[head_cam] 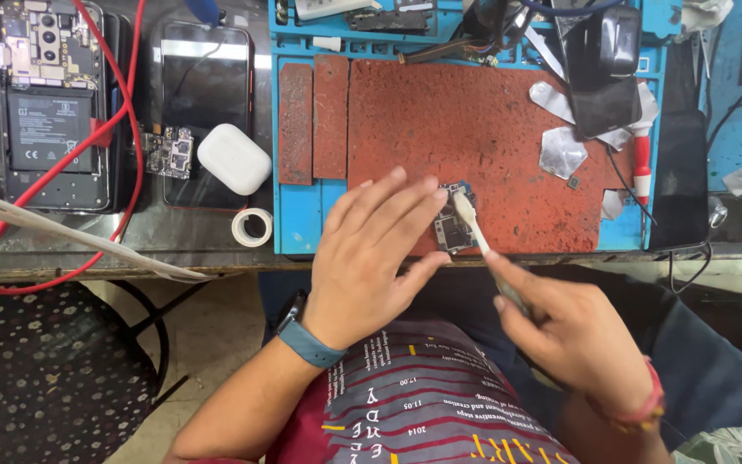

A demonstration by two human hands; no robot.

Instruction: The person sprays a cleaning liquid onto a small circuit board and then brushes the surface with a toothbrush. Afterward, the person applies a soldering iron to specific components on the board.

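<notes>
While your left hand (369,258) lies palm down with the fingers spread, its fingertips (434,196) press against the small circuit board (452,225), steadying it without closing around it. That board rests near the front edge of the worn red work pad (474,129), which sits on the blue repair mat (298,223). Your right hand (573,331) is closed around the handle of a small brush (472,225), gripped between thumb and fingers; the pale bristle end lies on the board's upper right portion, touching it. A blue wristband (307,342) circles your left wrist, and red threads (641,412) circle your right.

Two narrow red strips (313,120) stand at the left side of the pad. Scraps of silver foil (562,150) lie toward its right side, near a dark phone (603,69) lying at the upper right of the mat. A second dark phone (680,180) lies along the mat's right edge.

Left of the mat, on the table (173,232), a white earbud case (234,159) rests on a phone with a dark screen (203,86), just beside a loose circuit board (169,153). An opened phone showing its battery (49,112) lies farther left, looped by a red cable (135,112). A roll of white tape (252,227) sits near the table's front edge.
</notes>
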